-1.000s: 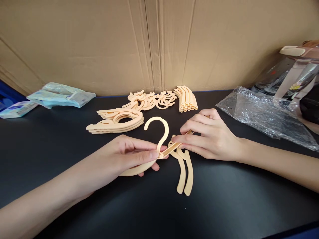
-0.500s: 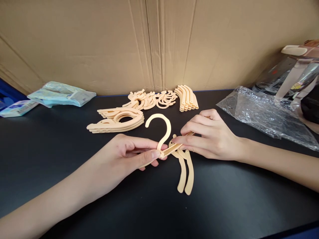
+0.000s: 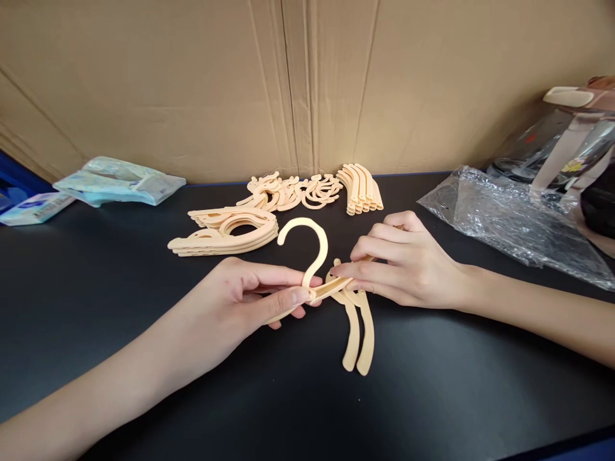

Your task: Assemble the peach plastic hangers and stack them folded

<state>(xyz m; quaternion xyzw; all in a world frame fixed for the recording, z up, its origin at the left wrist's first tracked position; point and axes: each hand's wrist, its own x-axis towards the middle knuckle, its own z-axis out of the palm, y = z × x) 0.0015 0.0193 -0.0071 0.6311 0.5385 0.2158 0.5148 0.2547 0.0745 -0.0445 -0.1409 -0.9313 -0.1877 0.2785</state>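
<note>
- Your left hand (image 3: pixel 259 291) is closed on the cream hanger (image 3: pixel 328 290), thumb pressed at the joint where the hook meets the arms.
- The hook (image 3: pixel 323 246) stands up above that thumb, its open end curving toward your left.
- Your right hand (image 3: pixel 401 264) grasps one hollow arm of the same hanger, fingers bent around its outer end, which they mostly cover.
- The hanger is held between your two hands, in front of you at the middle of the table (image 3: pixel 230 403); part of its other arm shows below your left thumb.
- Just beyond that hollow arm, partly hidden by it and by your right fingers, lies a flat piece with two curved legs (image 3: pixel 367 333) pointing toward you.
- Past your left hand sits a stack of folded hangers (image 3: pixel 254 241).
- Behind that stack are a pile of loose hooks (image 3: pixel 288 195) and, to its right, a bundle of hanger arms (image 3: pixel 361 187), near the cardboard (image 3: pixel 168 83).
- Off to your right, a crinkled clear bag (image 3: pixel 504 218) lies beside a see-through jug (image 3: pixel 542 147).
- At far left rest two tissue packs (image 3: pixel 118 182).
</note>
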